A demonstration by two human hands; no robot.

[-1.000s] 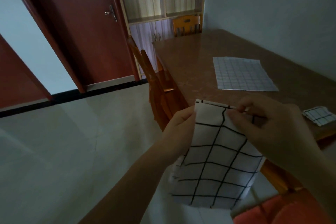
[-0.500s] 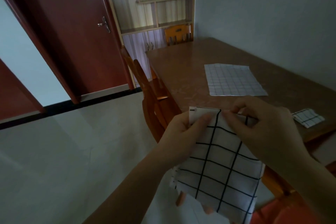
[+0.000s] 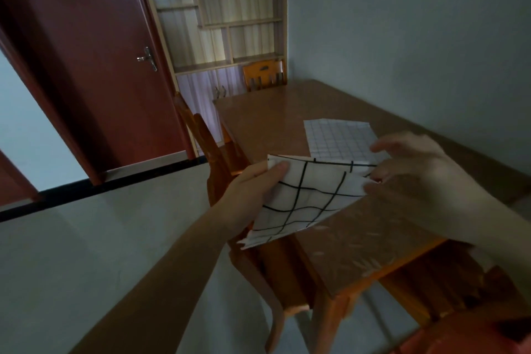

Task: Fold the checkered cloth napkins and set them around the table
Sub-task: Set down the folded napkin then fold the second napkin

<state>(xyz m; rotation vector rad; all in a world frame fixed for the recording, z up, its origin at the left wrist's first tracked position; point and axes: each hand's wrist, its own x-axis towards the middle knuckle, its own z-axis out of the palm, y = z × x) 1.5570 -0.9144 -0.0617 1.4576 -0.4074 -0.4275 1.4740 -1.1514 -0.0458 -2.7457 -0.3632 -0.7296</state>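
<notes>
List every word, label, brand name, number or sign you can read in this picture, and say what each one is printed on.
None: no readable text appears anywhere.
The bold-checked napkin held by the left hand and right hand carries only black grid lines.
The fine-checked napkin on the table shows only a grid.
The door and shelf unit bear no markings.

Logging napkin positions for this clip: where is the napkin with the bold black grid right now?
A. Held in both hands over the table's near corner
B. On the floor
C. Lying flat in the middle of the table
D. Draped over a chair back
A: the left hand and right hand hold the bold-grid napkin above the table corner.
</notes>
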